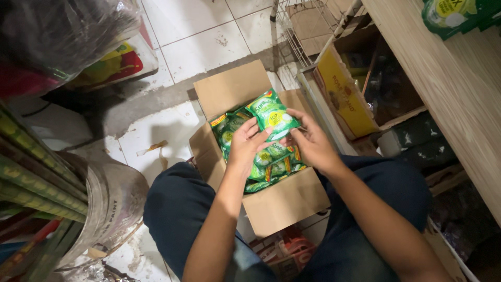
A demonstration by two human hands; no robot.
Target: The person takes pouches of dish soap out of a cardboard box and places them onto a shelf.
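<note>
The white tiled floor (209,36) is the biggest thing here, grubby, with a darker grey strip running across it just beyond the open cardboard box (284,203). That box sits on the floor between the person's knees, dark trousers (177,209) on either side of it, its flaps folded outward. To the right of the box runs a pale wooden shelf board (449,99), and under that board stands another carton with a yellow side (342,96) and some dark wrapped bundles. Left of the box, well apart from it, leans a grey metal paint drum (117,201) with long green-and-yellow rolls (31,177) lying across its top. Beyond the box, at the far end, is a white wire basket (302,26).

Inside the box lies a heap of small green sachets (274,164), packed loosely and reaching close to the rim. Above that heap, over the far half of the box, both hands hold up a single green pouch (271,115) with a yellow and white label, tilted a little. The left hand (248,143) is curled about the pouch's lower left edge, fingers bent over the front of it. The right hand (310,141) grips the lower right edge, fingers closed on it from the side. Another green pouch (454,15) lies on the shelf board, far right of the box.
</note>
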